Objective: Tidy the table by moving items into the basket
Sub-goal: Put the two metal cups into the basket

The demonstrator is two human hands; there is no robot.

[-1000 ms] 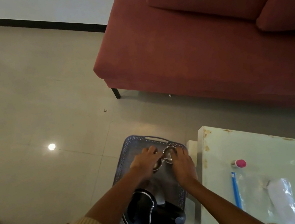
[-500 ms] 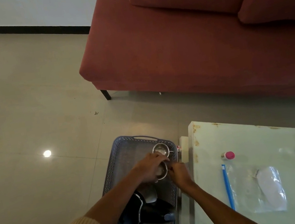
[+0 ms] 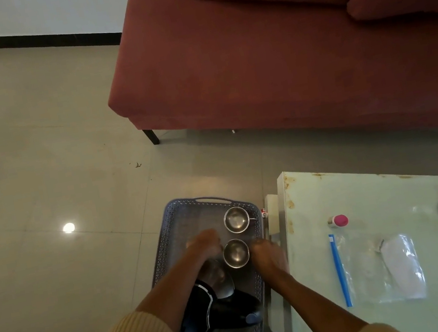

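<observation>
One steel cup (image 3: 235,253) sits between left hand (image 3: 204,246) and right hand (image 3: 267,255).

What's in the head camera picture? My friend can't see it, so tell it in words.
A person's left hand and right hand flank the near steel bowl inside a grey plastic basket on the floor; blur hides any grip. A second steel bowl and a black object lie in it too, beside a table holding a zip bag.
</observation>
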